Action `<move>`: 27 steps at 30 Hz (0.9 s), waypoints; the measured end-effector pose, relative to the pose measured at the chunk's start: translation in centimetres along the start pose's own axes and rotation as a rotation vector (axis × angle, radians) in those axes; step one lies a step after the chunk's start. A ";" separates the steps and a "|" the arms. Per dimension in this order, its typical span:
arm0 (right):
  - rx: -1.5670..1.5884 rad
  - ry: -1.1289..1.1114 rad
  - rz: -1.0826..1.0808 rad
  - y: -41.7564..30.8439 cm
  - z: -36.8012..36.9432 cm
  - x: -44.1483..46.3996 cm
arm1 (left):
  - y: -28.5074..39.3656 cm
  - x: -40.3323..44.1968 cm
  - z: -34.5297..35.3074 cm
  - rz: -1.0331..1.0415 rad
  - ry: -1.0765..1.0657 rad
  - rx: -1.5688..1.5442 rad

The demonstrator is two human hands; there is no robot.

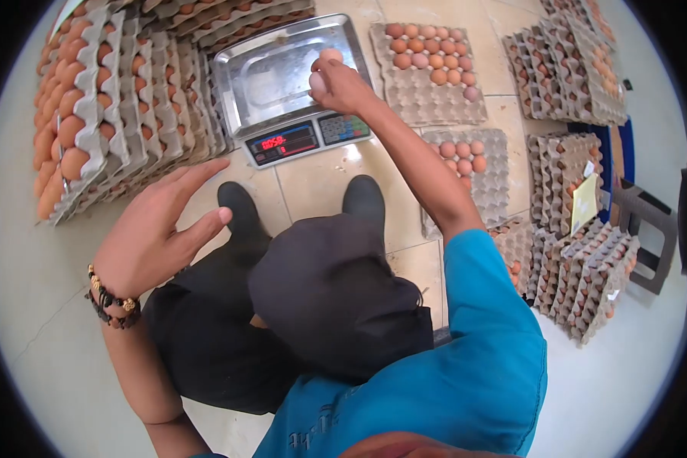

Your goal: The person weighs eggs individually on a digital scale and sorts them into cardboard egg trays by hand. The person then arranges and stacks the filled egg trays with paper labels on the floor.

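My right hand (347, 88) reaches over the steel pan (263, 84) of a digital scale, its fingers closed around eggs. One pale egg (318, 82) shows at the near side of the fingers, and a browner egg (330, 55) at their far side. Whether either egg touches the pan I cannot tell. Red digits glow on the scale's display (282, 145). My left hand (156, 229), with beaded bracelets at the wrist, hovers above the floor near the stacked trays, holding nothing, fingers stretched and thumb apart.
Tall stacks of filled egg trays (91, 114) stand at left. Right of the scale lie a partly filled tray (427, 95) and a nearer tray (492, 179) with several eggs. More stacks (561, 72) stand at far right, near a dark plastic frame (649, 237). My boots (365, 202) are below the scale.
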State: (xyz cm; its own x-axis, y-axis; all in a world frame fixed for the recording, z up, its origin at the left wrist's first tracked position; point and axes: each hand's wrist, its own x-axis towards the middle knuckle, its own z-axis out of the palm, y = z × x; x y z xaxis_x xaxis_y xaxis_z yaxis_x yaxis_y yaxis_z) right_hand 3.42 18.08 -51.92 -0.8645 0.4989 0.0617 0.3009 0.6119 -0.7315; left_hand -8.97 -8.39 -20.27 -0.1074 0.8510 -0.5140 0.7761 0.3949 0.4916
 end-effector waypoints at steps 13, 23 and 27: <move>-0.284 0.382 0.189 1.8 0.1 3.4 | 0.0 -1.3 -0.1 0.019 0.072 0.006; 0.450 0.824 0.204 4.2 -0.5 -4.5 | 0.8 -0.4 0.0 0.024 0.001 0.030; 0.318 1.021 0.637 7.1 -4.7 -19.8 | 1.3 -0.3 0.1 0.008 -0.030 0.060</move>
State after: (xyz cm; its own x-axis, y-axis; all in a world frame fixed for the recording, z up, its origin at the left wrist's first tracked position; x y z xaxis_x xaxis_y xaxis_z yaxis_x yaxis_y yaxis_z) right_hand 24.51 15.42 -55.13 0.1505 0.9881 0.0306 0.3175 -0.0190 -0.9481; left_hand -7.89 -8.18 -19.55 -0.0827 0.8429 -0.5318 0.8130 0.3656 0.4531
